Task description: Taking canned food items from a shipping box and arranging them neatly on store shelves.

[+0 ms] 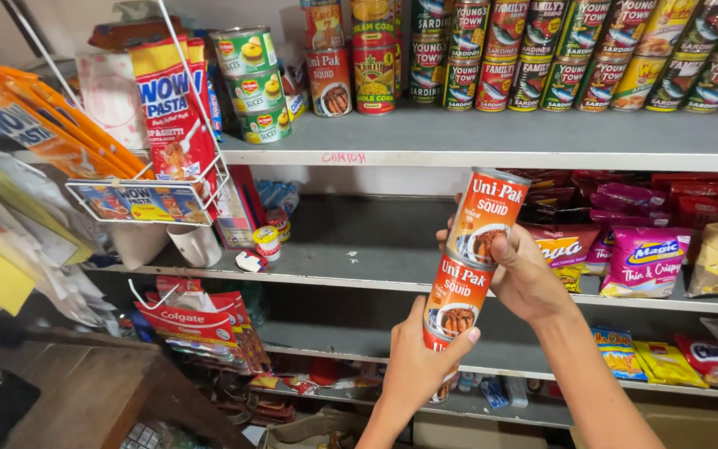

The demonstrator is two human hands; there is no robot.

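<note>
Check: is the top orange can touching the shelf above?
Apart. The head view shows the top can held by the right hand, with dark gap below the shelf edge.

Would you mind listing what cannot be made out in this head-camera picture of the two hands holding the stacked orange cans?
- Bottom of the lower can, head view: hidden by the left hand.
- Back of the upper can, head view: covered by the right hand.
- Top row of cans, head view: cut off by the upper edge.
- Items on the lowest shelf, head view: too dark and small to identify.
</note>
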